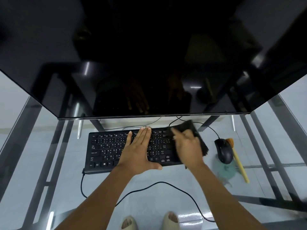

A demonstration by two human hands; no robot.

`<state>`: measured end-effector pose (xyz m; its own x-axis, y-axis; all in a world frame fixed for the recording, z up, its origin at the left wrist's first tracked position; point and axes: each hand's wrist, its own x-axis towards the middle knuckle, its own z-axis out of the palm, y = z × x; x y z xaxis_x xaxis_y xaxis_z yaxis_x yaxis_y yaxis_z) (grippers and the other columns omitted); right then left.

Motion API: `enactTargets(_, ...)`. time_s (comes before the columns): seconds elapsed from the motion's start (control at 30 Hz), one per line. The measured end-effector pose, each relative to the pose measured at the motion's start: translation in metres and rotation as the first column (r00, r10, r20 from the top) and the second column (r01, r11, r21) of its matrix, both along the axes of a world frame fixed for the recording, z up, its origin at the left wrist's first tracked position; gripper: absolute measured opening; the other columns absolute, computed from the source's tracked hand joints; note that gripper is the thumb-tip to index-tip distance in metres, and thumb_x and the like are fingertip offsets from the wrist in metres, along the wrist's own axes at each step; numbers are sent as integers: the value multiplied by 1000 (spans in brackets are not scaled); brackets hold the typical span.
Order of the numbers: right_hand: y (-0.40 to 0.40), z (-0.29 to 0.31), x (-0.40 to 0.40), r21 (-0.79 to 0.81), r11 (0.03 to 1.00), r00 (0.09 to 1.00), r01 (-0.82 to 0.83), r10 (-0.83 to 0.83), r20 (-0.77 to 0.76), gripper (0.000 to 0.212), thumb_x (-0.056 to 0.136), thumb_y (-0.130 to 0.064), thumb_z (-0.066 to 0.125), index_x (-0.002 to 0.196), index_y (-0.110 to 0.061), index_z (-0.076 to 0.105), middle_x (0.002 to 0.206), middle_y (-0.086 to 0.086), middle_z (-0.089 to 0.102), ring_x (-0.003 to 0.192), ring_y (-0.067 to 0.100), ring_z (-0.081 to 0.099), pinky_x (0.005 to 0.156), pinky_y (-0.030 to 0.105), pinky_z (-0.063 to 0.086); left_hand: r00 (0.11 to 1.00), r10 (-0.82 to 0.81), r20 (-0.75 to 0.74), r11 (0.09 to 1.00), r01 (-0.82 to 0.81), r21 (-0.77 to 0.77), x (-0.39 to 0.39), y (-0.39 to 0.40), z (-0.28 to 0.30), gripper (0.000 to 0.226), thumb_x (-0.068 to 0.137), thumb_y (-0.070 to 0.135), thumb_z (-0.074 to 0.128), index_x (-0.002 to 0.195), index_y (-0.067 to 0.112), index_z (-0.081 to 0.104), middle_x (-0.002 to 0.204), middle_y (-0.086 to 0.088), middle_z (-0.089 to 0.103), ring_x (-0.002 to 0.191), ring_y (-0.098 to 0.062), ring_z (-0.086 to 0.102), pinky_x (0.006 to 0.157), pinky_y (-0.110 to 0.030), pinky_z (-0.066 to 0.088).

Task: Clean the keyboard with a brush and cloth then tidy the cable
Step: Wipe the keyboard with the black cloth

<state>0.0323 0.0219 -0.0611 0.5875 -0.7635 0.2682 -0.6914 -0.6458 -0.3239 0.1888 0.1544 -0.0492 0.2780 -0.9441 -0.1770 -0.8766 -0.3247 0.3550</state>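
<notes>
Keyboard (106,150) sat on glass desk (49,188) below dark monitor (149,63). Left hand (137,151) lay flat on the keys, fingers straight. Right hand (187,146), blurred, pressed black cloth (191,128) on keyboard's right end; grip unclear. Brush (239,161) lay beside mouse (224,151). Cable (166,184) looped in front.

Right hand (186,146) blurred, seemingly covering keyboard (116,150) keys.

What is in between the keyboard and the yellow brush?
In the head view, a black mouse sits between the keyboard and the brush, on the glass table.
</notes>
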Motion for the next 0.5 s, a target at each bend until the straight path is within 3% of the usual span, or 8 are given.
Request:
enactTargets(0.07,-10,-1,-9,74,976,976,203,-208,66,33,88,-11,56,118,-19,68,79,12,57,55,33,58,61,43,55,1000,-1,13,1000,1,5,0,1,1,138,55,90,51,149,19,-21,154,10,-25,140,-2,-28,116,-43,-17)
enactTargets(0.1,-4,-1,-8,93,973,973,213,-220,73,34,88,-10,57,119,-18,67,80,11,57,58,32,59,65,42,53,1000,2,14,1000,-2,3,0,1,0,138,55,90,51,149,19,-21,153,11,-25,140,-2,-28,116,-43,-17)
enactTargets(0.2,40,-1,0,25,994,994,-111,110,18,41,83,-24,45,118,-20,67,80,3,57,68,20,57,65,33,40,1000,3,3,1000,-3,-3,0,0,-1,137,56,88,53,150,18,-18,155,10,-23,140,-2,-27,116,-43,-17)
enactTargets(0.27,53,-3,-7,-4,937,935,-349,348,-64,44,83,-29,43,120,-23,66,81,1,56,69,16,51,62,30,36,1000,-8,17,1000,8,2,0,-1,-1,136,57,89,51,149,18,-20,156,9,-22,141,-3,-26,117,-44,-16)
enactTargets(0.3,46,-2,-13,-2,926,924,-378,377,-67,42,84,-28,45,120,-25,66,82,0,56,68,16,51,63,30,36,1000,-11,18,1000,11,11,0,-1,0,136,57,89,50,148,18,-20,156,9,-22,141,-4,-26,117,-44,-15)
enactTargets(0.37,22,-5,-27,-15,976,976,-218,218,-14,36,85,-18,58,120,-23,67,82,2,57,66,19,56,66,32,42,1000,-4,12,1000,4,16,0,-1,-1,137,56,90,50,148,19,-21,154,10,-24,141,-5,-25,117,-44,-15)
enactTargets(0.43,2,-6,-35,55,995,994,77,-81,76,37,84,-7,67,120,-17,67,84,9,57,63,27,59,68,39,52,1000,-3,9,1000,3,10,0,1,0,137,56,91,50,148,19,-22,154,10,-25,141,-4,-26,117,-44,-16)
enactTargets(0.5,9,-7,-30,87,987,985,133,-141,101,35,86,-8,63,120,-15,66,84,10,57,60,29,57,68,41,52,1000,-3,14,1000,3,2,0,1,0,137,56,90,50,148,19,-22,153,10,-25,141,-4,-27,116,-43,-17)
